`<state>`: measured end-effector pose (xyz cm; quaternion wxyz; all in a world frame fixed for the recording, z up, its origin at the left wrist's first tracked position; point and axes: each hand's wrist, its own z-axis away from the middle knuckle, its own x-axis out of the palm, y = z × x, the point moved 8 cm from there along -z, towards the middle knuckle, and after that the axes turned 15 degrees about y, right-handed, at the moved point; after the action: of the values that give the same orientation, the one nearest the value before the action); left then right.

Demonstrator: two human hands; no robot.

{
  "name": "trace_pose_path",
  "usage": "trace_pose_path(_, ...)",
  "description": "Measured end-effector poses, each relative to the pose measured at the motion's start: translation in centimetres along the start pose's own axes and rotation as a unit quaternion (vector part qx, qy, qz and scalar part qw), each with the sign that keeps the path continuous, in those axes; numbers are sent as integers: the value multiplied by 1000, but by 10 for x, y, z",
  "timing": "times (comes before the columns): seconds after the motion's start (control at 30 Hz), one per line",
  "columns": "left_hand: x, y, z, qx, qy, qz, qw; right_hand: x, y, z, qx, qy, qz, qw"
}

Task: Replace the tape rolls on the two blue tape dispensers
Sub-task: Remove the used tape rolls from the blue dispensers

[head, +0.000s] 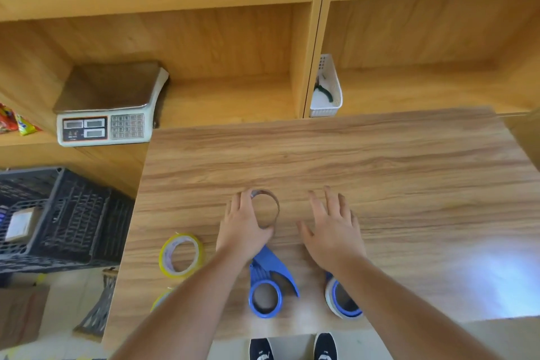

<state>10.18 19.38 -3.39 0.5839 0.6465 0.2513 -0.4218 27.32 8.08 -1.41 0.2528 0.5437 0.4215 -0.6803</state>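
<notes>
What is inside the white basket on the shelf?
A dark green, bent thing shows inside the white basket, maybe a tool handle. The shelf divider hides the basket's left part.

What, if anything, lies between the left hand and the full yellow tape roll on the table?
Nothing visible. The left hand rests on an empty cardboard core, and the yellow tape roll lies to its left on the table, with only bare wood between them. The blue dispenser sits nearer the person, off that path.
</notes>
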Motion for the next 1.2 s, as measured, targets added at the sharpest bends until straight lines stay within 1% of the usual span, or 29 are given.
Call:
trace_pose_path(0.37,56,-9,-71,-34,-43,-38,998,16,30,-43,40,-7,11,999)
trace_pose_path(0.57,78,-20,-82,-62,-58,-29,996,25,38,-45,52,-21,11,998)
trace_pose_path(0.73,82,-23,-84,-67,-67,-27,995,28,38,-47,54,-29,5,998)
trace_pose_path(0.83,71,-18,-77,-42,-44,-56,997,27,38,-44,51,-31,4,998)
trace_pose_path(0.93,61,-2,-58,14,-23,-58,998,25,39,-37,43,-32,3,999)
trace_pose_path(1.07,61,25,-15,95,-64,-50,992,20,46,-19,42,-49,-2,998)
trace_pose_path(1.2,69,46,39,130,-106,-37,985,16,64,9,56,-57,-26,996)
